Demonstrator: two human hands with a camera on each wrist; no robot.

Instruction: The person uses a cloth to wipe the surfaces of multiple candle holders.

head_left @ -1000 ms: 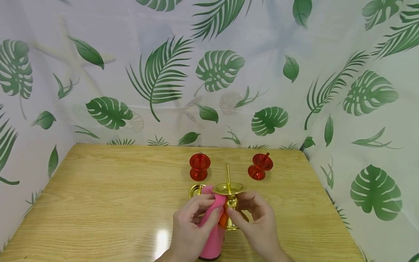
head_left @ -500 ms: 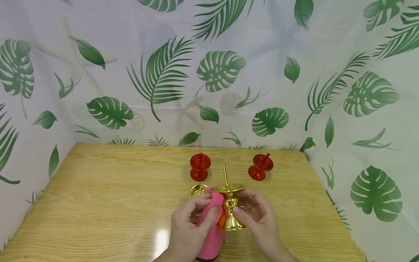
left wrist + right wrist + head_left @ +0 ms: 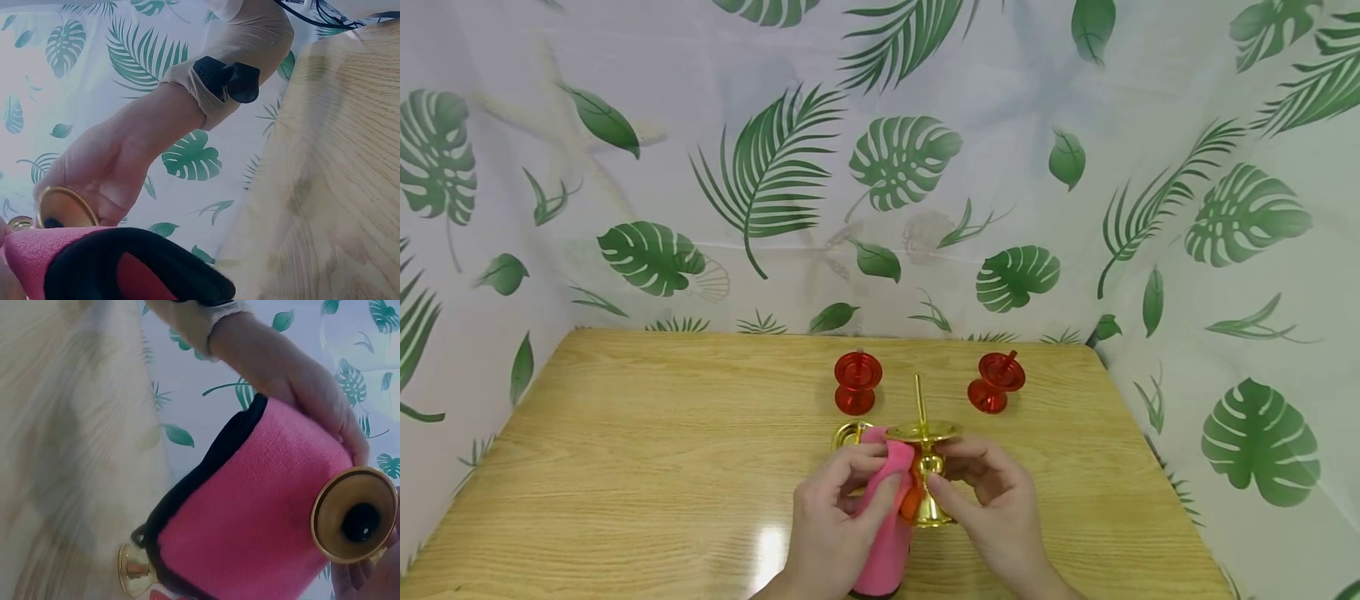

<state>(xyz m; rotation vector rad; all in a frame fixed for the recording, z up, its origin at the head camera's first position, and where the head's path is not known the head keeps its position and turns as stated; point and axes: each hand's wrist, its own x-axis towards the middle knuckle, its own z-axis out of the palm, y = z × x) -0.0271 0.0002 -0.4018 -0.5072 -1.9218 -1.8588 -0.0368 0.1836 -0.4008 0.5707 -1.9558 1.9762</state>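
Note:
In the head view my right hand [image 3: 996,504] grips a gold candle holder [image 3: 931,507] by its stem, thumb in front. The holder stands nearly upright in the air, its spike pointing up. My left hand [image 3: 835,521] pinches a pink cloth [image 3: 886,550] and keeps it against the holder's left side. An orange patch shows between cloth and stem; I cannot tell what it belongs to. In the right wrist view the cloth [image 3: 250,494] hangs with its dark edging down, beside the holder's hollow base [image 3: 328,528]. The left wrist view shows the same base [image 3: 67,205] above the cloth.
Two red candle holders [image 3: 855,393] [image 3: 994,390] stand farther back on the wooden table [image 3: 662,433]. Another gold candle holder [image 3: 844,435] is on the table behind the cloth, mostly hidden. A leaf-patterned curtain [image 3: 910,283] rises behind the table and along its sides.
The gold candle holder has shifted and tilted slightly between my hands, and my right thumb has moved a little along its stem. The cloth stays against it. The other candle holders have not moved.

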